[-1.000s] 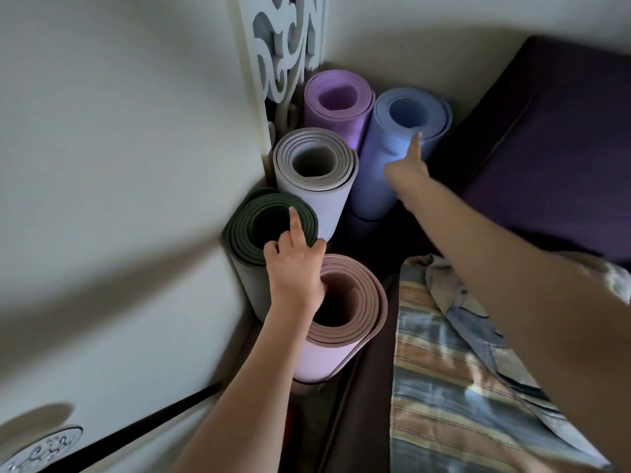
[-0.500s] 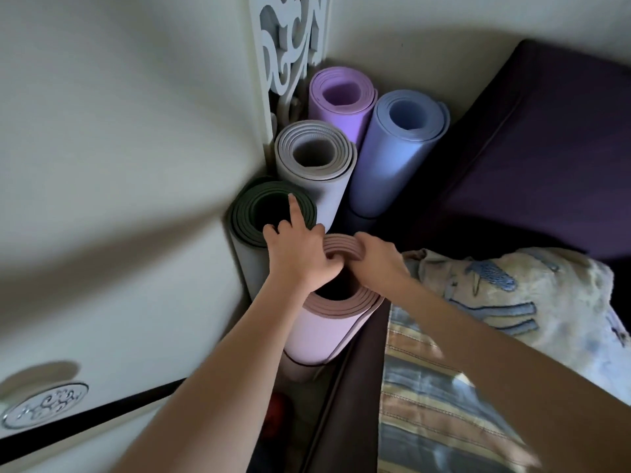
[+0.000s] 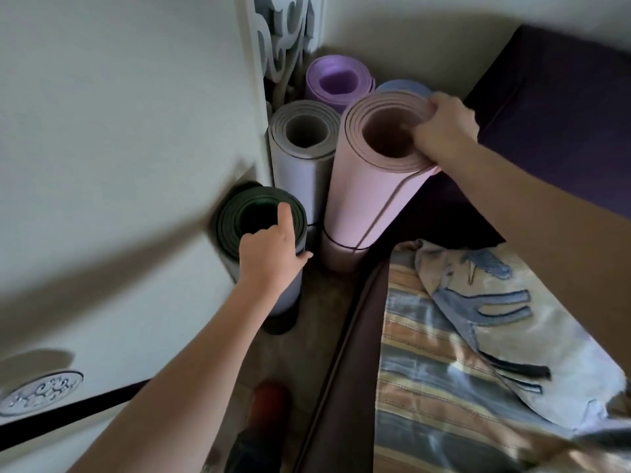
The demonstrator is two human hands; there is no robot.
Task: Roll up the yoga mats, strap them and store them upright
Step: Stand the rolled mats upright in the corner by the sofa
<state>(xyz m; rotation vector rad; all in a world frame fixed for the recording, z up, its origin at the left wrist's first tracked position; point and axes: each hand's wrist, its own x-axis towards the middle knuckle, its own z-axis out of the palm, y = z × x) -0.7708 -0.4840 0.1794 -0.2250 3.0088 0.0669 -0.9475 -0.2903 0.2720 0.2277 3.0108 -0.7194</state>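
In the head view, five rolled mats crowd the corner at about twelve o'clock, between the white wall and the dark sofa. The right hand grasps the top rim of the pink mat, fingers hooked into its hollow core and thumb over the outer layers; the roll leans toward one o'clock, and whether its foot is on the floor cannot be told. The left hand, at about ten o'clock from the frame's centre, curls around the upper side of the dark green mat, forefinger straight across the open end, steadying it upright against the wall. The grey mat stands just behind, the purple mat further back, and only a sliver of the blue mat shows past the pink rim. A patterned blanket lies at four o'clock. Rolling looks finished; the step in hand appears to be storing, settling the pink roll among the others. The next move likely calls for bringing it upright and seating it snugly beside the grey one so that nothing topples.
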